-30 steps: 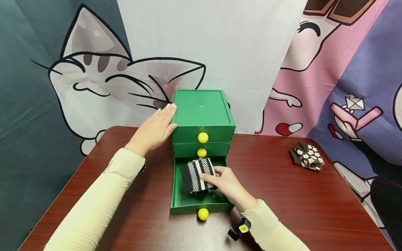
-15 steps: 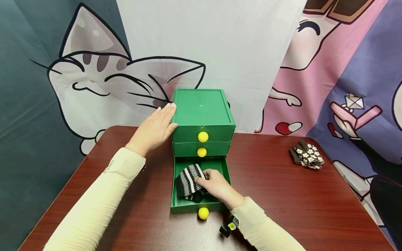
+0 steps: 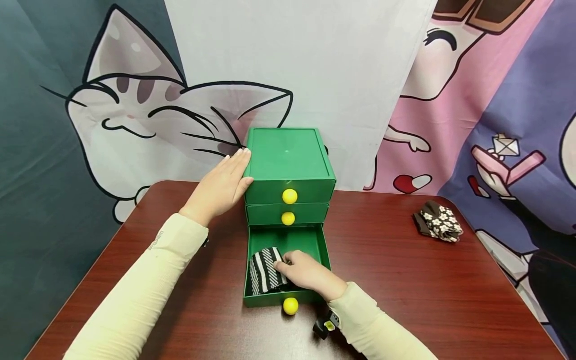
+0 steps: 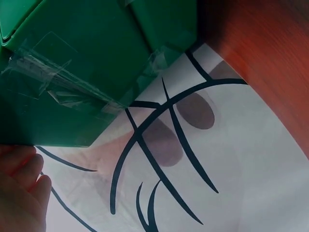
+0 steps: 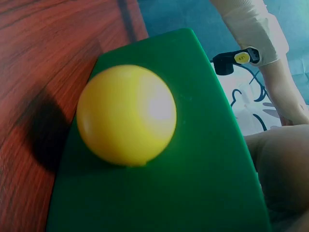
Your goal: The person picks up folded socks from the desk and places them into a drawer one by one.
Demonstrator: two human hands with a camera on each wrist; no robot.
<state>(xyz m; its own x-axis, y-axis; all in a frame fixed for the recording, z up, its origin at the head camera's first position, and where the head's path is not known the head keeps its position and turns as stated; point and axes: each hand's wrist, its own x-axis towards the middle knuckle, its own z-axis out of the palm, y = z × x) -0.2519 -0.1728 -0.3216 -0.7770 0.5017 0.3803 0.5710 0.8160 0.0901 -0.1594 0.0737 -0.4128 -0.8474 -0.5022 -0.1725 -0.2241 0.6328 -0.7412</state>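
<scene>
A folded pair of black-and-white striped socks [image 3: 265, 272] lies in the left front part of the pulled-out bottom drawer [image 3: 288, 300] of a small green drawer unit [image 3: 288, 155]. My right hand [image 3: 308, 274] reaches into that drawer from the right and pinches the socks at their right edge, thumb on top; the other fingertips are hidden. With straight fingers, my left hand [image 3: 220, 185] rests against the upper left side of the unit; its fingers also show at the unit's edge in the left wrist view. A yellow round knob [image 5: 126, 116] fills the right wrist view.
Another folded pair of socks, dark with white flowers [image 3: 441, 222], lies at the right on the brown table [image 3: 373, 260]. Two upper drawers with yellow knobs [image 3: 290, 196] are pushed in. Printed cloth [image 3: 333, 65] hangs behind the table.
My right hand has brought the striped socks down and left, from above the drawer to its left front part. The left hand has stayed against the unit.
</scene>
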